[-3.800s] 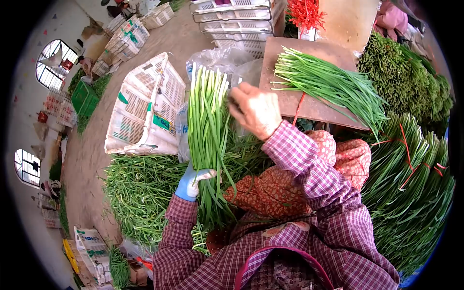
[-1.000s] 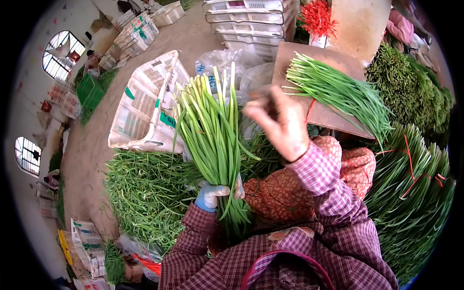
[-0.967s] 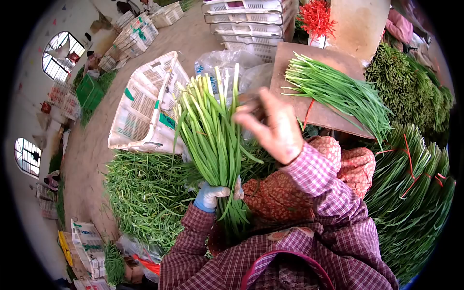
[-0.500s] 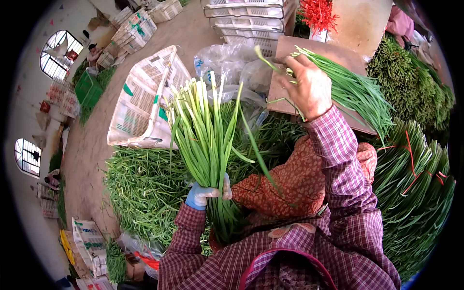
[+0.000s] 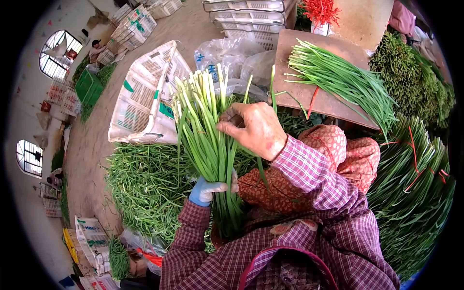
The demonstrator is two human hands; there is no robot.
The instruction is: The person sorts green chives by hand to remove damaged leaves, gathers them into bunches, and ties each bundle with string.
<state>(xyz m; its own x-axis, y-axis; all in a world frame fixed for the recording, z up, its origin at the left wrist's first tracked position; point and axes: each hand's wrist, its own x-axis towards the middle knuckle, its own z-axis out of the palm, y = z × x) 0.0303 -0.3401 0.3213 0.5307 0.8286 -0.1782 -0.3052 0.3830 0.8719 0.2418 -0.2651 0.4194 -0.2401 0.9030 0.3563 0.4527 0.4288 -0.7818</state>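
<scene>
My left hand, in a pale glove with a blue cuff, is wrapped round the leafy lower part of a bunch of green stalks, whose pale ends fan upward. My bare right hand is at the right side of the bunch, thumb and forefinger curled towards the stalks. What sits between those fingertips is too small to make out. One loose green stalk passes behind my right hand. Another bunch lies on a brown board with a red tie under it.
Loose greens are heaped at the left, below a white crate. Clear plastic bags lie beyond the bunch. Stacked white crates stand behind. Tied bundles fill the right side. A person is far off at upper left.
My right hand has come back from the board to the bunch; half a second ago it held a stalk over the board's edge. My left hand keeps its grip.
</scene>
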